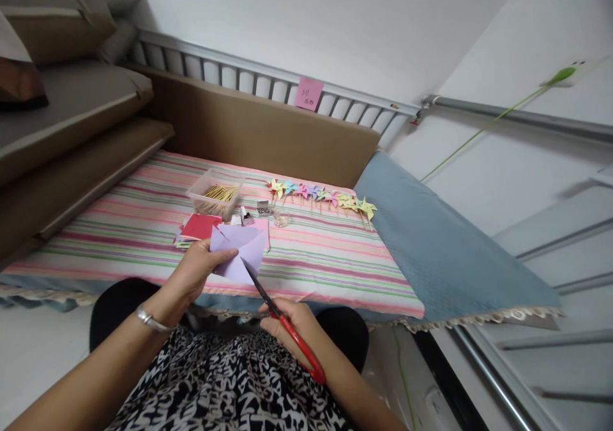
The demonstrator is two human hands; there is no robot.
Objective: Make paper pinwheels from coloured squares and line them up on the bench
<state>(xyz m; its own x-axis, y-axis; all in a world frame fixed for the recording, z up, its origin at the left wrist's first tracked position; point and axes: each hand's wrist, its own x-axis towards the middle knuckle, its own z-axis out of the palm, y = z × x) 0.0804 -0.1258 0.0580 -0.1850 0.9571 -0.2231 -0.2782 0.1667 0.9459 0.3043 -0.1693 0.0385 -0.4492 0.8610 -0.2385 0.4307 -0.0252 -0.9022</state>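
Observation:
My left hand [204,264] pinches a lilac sheet of paper [245,244], which has slits running in from its corners. Red-handled scissors [297,338] are gripped in my right hand [292,319], their dark blades pointing up and left. The blade tip meets the lower right part of the lilac sheet. Close behind my left hand lies a stack of coloured paper [198,226], red on top. Pink paper [261,228] lies partly hidden behind the lilac sheet.
Beyond the hands stand a clear plastic box [201,196] of wooden sticks and small containers [263,209]. Several paper pinwheels [330,197] lie in a row on the striped cloth [325,262]. A brown board [258,128] borders the back; folded cushions [71,105] are piled left.

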